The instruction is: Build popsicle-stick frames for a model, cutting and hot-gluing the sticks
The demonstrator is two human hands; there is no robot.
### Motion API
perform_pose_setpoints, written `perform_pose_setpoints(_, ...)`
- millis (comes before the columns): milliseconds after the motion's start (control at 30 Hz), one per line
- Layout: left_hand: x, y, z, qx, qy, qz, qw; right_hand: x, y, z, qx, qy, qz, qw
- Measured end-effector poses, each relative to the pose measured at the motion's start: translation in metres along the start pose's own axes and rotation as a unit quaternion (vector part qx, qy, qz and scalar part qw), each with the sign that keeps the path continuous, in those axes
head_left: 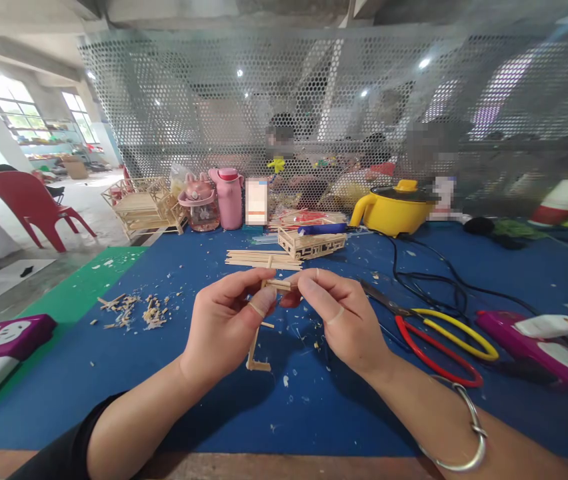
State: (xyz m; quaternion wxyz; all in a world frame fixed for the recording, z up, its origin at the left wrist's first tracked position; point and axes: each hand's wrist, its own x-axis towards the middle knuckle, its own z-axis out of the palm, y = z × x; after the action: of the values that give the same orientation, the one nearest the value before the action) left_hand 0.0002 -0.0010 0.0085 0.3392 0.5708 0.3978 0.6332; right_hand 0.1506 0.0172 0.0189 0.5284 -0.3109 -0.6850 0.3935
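Observation:
My left hand [229, 313] pinches a small frame of pale wooden sticks [253, 350], whose lower part hangs below the fingers. My right hand [347, 317] meets it at the right end of a short stick piece [279, 285], fingers closed around that end. Just behind the hands lies a row of loose wooden sticks [249, 259]. Farther back, a small lattice box of sticks [314, 245] has a blue tool [321, 229] resting on it. Scissors [434, 333] with red and yellow handles lie right of my right hand.
Stick scraps [124, 312] lie at left on the blue mat [204, 427]. A yellow pot [399, 210], pink bottle [230, 200] and black cables stand or lie behind. Purple devices [539, 347] flank both sides. People are behind the perforated screen [214, 100].

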Motion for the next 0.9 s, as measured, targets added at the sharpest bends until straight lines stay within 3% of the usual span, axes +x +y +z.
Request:
perform_pose_setpoints(133, 0.007, 0.005, -0.008, 0.003, 0.037, 0.030, 0.999, 0.009, 0.012, -0.007, -0.029, 0.051, -0.006, 0.998)
perform_pose_setpoints(233, 0.020, 0.009, -0.019, -0.010, 0.100, 0.070, 0.992, 0.019, 0.031, -0.016, -0.154, 0.071, 0.027, 0.985)
perform_pose_setpoints(333, 0.031, 0.010, -0.029, -0.031, 0.144, 0.086, 0.985, 0.026, 0.050, -0.017, -0.325, -0.056, 0.018, 0.944)
perform_pose_setpoints(433, 0.035, 0.008, -0.031, -0.034, 0.147, 0.077, 0.986, 0.028, 0.064, -0.007, -0.441, -0.192, -0.024, 0.876)
perform_pose_setpoints(533, 0.033, 0.006, -0.028, -0.017, 0.122, 0.053, 0.991, 0.029, 0.070, 0.005, -0.484, -0.221, -0.023, 0.847)
perform_pose_setpoints(700, 0.026, 0.003, -0.021, -0.018, 0.086, 0.009, 0.996, 0.031, 0.059, -0.003, -0.497, -0.173, -0.004, 0.850)
perform_pose_setpoints(800, 0.021, 0.005, -0.018, -0.014, 0.064, -0.007, 0.998, 0.031, 0.040, -0.020, -0.483, -0.062, 0.012, 0.873)
perform_pose_setpoints(867, 0.018, 0.006, -0.015, -0.003, 0.040, -0.008, 0.999, 0.029, 0.024, -0.027, -0.419, 0.034, -0.022, 0.907)
perform_pose_setpoints(900, 0.017, 0.006, -0.014, 0.004, 0.031, -0.006, 0.999, 0.026, 0.017, -0.029, -0.384, 0.051, -0.052, 0.920)
